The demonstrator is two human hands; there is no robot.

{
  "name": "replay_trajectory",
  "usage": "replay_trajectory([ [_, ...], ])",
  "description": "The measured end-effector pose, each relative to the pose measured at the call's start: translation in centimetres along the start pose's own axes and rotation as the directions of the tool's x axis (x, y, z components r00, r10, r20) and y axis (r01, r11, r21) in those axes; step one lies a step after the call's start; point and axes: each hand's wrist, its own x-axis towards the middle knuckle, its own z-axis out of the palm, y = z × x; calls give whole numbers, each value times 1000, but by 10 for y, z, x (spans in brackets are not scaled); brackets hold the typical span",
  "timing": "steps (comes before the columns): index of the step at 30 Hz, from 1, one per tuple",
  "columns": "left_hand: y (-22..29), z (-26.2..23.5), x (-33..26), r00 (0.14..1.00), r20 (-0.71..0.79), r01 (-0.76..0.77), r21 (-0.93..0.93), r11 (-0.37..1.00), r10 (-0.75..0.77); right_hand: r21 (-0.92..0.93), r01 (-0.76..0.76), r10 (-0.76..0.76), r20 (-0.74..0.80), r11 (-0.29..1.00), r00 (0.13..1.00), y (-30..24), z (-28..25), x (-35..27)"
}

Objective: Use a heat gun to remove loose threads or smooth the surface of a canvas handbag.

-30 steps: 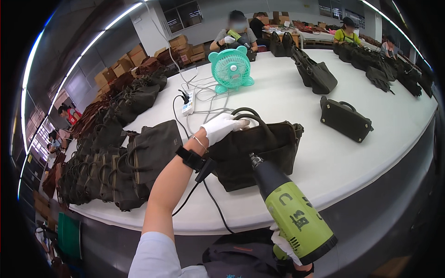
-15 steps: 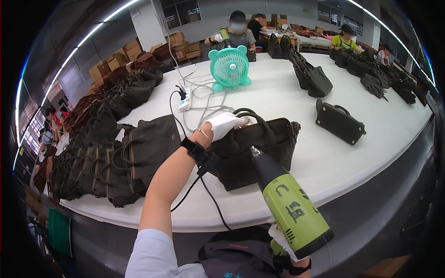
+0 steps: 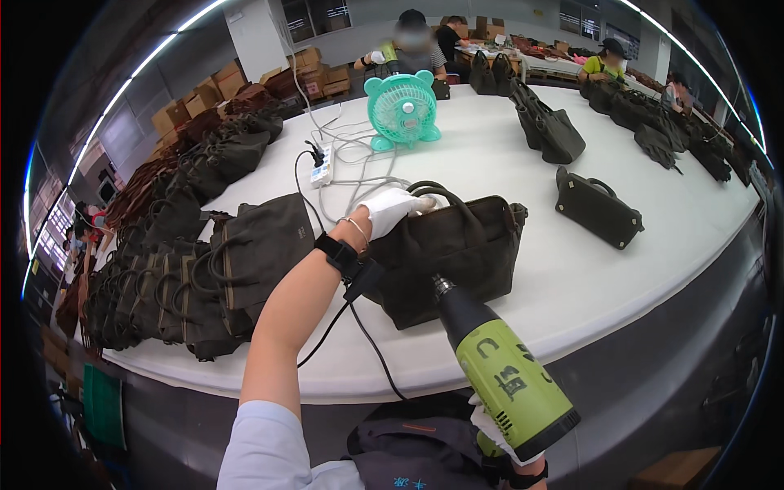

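Head camera view: a worker's gloved left hand (image 3: 389, 210) reaches to the top rim of a dark handbag (image 3: 469, 268), which stands by the near edge of a white-covered table (image 3: 588, 286). Its fingertips are partly hidden at the handles (image 3: 472, 226), so how firmly they close cannot be told. A black band (image 3: 336, 251) circles the wrist. The right hand (image 3: 492, 429), also gloved, wraps around the grip of a green-and-black heat gun (image 3: 513, 371) over the near edge, the nozzle (image 3: 442, 283) pointed at the handbag's front; whether the two touch is unclear. Dark bags (image 3: 163, 298) crowd the table's left edge. Toward the far edge stands a mint-green fan (image 3: 402, 110) with rounded ears, a white power strip (image 3: 323, 170) nearby to its left. Toward the right edge, a second bag (image 3: 599, 211) rests on its side, studded base showing; a third (image 3: 549, 131) sits farther back. Beyond the fan, at the far edge, a co-worker (image 3: 420, 61) in a dark cap holds a green tool (image 3: 390, 57).
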Motion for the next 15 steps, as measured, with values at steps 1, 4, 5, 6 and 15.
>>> replay_trajectory([
  [1,-2,-5,2,1000,-28,8,80,997,-6,-38,40,-41,-15,998,999,-4,-1,4],
  [4,-6,-10,0,997,-56,-33,194,980,44,134,-92,104,-83,987,991,-8,-4,5],
  [5,-4,-7,-2,998,-47,-35,199,979,46,344,-244,292,-94,906,952,-8,-5,4],
  [6,-2,-5,-5,992,-64,-91,195,977,106,348,-243,294,-102,905,950,-7,-7,6],
  [15,80,51,-36,821,120,-397,823,407,559,404,-230,337,-217,885,916,8,-32,8],
])
